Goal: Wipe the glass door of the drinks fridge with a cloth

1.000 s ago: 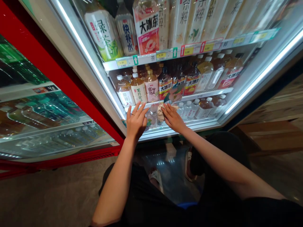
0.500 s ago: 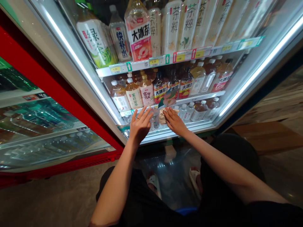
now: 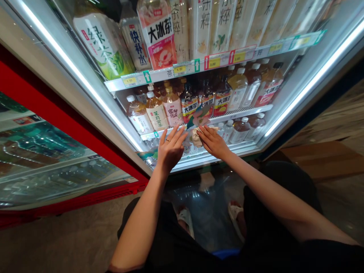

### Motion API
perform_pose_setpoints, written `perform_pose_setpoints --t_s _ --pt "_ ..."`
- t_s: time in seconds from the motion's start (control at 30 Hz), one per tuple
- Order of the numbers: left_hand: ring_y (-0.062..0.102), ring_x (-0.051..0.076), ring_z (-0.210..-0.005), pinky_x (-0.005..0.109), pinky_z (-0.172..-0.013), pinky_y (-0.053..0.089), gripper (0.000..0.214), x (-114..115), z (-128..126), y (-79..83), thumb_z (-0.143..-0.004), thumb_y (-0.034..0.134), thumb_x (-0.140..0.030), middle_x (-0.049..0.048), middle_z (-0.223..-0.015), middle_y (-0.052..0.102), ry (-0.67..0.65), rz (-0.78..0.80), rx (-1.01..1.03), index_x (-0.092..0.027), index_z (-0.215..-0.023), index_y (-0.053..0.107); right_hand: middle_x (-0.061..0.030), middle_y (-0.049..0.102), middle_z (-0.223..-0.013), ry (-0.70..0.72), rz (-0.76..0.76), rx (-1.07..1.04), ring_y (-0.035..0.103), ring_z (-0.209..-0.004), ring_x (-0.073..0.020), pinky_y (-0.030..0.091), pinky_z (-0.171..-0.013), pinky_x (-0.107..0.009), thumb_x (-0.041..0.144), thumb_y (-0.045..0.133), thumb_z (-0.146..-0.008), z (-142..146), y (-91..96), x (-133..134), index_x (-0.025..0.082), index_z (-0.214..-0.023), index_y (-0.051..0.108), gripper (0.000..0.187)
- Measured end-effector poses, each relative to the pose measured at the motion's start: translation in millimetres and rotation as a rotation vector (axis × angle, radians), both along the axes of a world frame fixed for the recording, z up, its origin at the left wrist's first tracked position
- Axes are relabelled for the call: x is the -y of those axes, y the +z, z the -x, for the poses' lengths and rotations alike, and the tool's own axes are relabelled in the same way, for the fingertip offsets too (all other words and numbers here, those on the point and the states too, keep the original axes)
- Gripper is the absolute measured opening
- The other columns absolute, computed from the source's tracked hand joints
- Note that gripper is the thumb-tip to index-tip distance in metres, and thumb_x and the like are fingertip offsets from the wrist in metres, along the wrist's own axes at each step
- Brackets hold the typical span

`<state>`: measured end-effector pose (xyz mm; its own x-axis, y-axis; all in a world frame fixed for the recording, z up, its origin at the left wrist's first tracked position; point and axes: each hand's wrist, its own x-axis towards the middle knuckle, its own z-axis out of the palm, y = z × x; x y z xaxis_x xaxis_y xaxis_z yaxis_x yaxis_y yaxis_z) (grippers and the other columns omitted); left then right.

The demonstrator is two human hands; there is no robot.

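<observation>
Person seated or crouched before a brightly lit, white-framed drinks cooler (image 3: 305, 92), both arms stretched forward. Right hand (image 3: 213, 141) lies with near-straight fingers over a crumpled, beige, soft-looking cloth (image 3: 196, 137); whether it grips or merely presses the cloth, I cannot tell. Hand laid flat, I judge, to spread pressure through the cloth onto what seems a clear front. Left hand (image 3: 171, 149) is bare of any load, fingers fanned, below a pink-labelled plastic bottle (image 3: 173, 110); perhaps spread for steadiness, contact unclear. Cloth sits between the two hands, its left part exposed, just below a green-and-pink leafy patch (image 3: 199, 118), decal or reflection uncertain. Cloth looks bunched, wrinkled, irregular at the edges; dampness impossible to judge.
</observation>
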<state>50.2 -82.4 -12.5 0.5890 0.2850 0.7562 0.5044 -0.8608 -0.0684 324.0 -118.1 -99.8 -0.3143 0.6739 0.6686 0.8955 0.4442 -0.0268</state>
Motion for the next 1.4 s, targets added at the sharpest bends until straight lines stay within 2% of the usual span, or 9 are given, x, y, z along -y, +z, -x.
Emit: perform_pose_setpoints --t_s 0.13,0.27,0.5,0.7,0.83,0.97,1.17,1.27,1.4 --pt "0.056 0.025 -0.155 0.052 -0.138 0.032 0.052 -2 -6 -2.7 -0.098 0.051 -0.006 0.0091 -0.155 0.068 -0.004 -0.025 -0.008 -0.02 -0.144 0.071 -0.0088 0.048 -0.174 0.009 -0.059 0.035 0.04 -0.165 -0.0271 0.04 -0.135 -0.052 0.012 0.047 -0.107 3 6.3 -4 0.024 -0.175 0.035 0.07" --pt "0.055 0.024 -0.155 0.05 -0.139 0.03 0.054 -6 -9 -9.8 -0.099 0.053 -0.007 0.0091 -0.157 0.066 -0.014 -0.023 -0.023 -0.022 -0.149 0.068 -0.0047 0.05 -0.173 0.103 0.028 0.122 0.046 -0.162 -0.0242 0.042 -0.134 -0.047 0.014 0.05 -0.107 -15 12.7 0 0.028 -0.176 0.03 0.074" --pt "0.054 0.022 -0.156 0.047 -0.139 0.03 0.058 -6 -21 -16.0 -0.099 0.053 -0.004 0.0078 -0.156 0.068 -0.07 -0.08 -0.027 -0.023 -0.152 0.064 -0.0031 0.043 -0.177 0.076 -0.005 0.099 0.037 -0.167 -0.0262 0.039 -0.136 -0.049 0.017 0.049 -0.109 -46 34.1 8 0.03 -0.177 0.024 0.074" --pt "0.052 0.022 -0.157 0.045 -0.14 0.026 0.055 -6 -42 -10.1 -0.101 0.054 -0.006 0.0097 -0.155 0.069 -0.078 -0.153 -0.012 -0.021 -0.153 0.061 -0.0029 0.05 -0.172 0.136 0.03 0.137 0.045 -0.163 -0.0234 0.041 -0.135 -0.046 0.012 0.049 -0.107 -64 30.0 12 0.029 -0.177 0.028 0.075" --pt "0.053 0.02 -0.156 0.042 -0.14 0.024 0.058 -5 -54 -8.2 -0.099 0.053 -0.002 0.0081 -0.153 0.07 -0.089 -0.177 0.0 -0.022 -0.153 0.06 -0.0035 0.049 -0.173 0.044 -0.05 0.057 0.042 -0.164 -0.0256 0.041 -0.135 -0.049 0.014 0.051 -0.108 -75 30.2 14 0.03 -0.176 0.028 0.073" --pt "0.054 0.019 -0.155 0.041 -0.14 0.023 0.06 -3 -66 -7.2 -0.096 0.052 0.0 0.0076 -0.152 0.072 -0.096 -0.195 0.006 -0.022 -0.152 0.061 -0.006 0.048 -0.174 -0.025 -0.14 -0.014 0.038 -0.166 -0.0273 0.042 -0.135 -0.053 0.012 0.049 -0.108 -69 34.2 13 0.029 -0.178 0.02 0.078" --pt "0.058 0.02 -0.153 0.041 -0.141 0.02 0.061 2 -79 -6.7 -0.098 0.051 -0.002 0.0075 -0.151 0.072 -0.105 -0.172 -0.015 -0.023 -0.155 0.059 -0.0051 0.051 -0.172 0.046 -0.083 0.124 0.045 -0.163 -0.025 0.047 -0.131 -0.048 0.014 0.049 -0.108 -91 36.7 23 0.03 -0.179 0.015 0.08" --pt "0.058 0.02 -0.152 0.041 -0.141 0.019 0.06 5 -82 -6.5 -0.098 0.051 -0.002 0.0077 -0.15 0.073 -0.117 -0.16 -0.021 -0.023 -0.153 0.06 -0.0049 0.048 -0.174 -0.038 -0.087 0.115 0.043 -0.164 -0.0258 0.045 -0.132 -0.049 0.017 0.05 -0.11 -103 37.2 28 0.032 -0.179 0.013 0.08" --pt "0.058 0.019 -0.152 0.038 -0.142 0.016 0.056 6 -84 -5.9 -0.097 0.052 0.0 0.0081 -0.148 0.074 -0.12 -0.179 -0.012 -0.021 -0.148 0.063 -0.0099 0.039 -0.178 -0.117 -0.077 0.069 0.035 -0.167 -0.0295 0.044 -0.132 -0.053 0.018 0.051 -0.109 -93 32.1 31 0.026 -0.18 0.007 0.084"
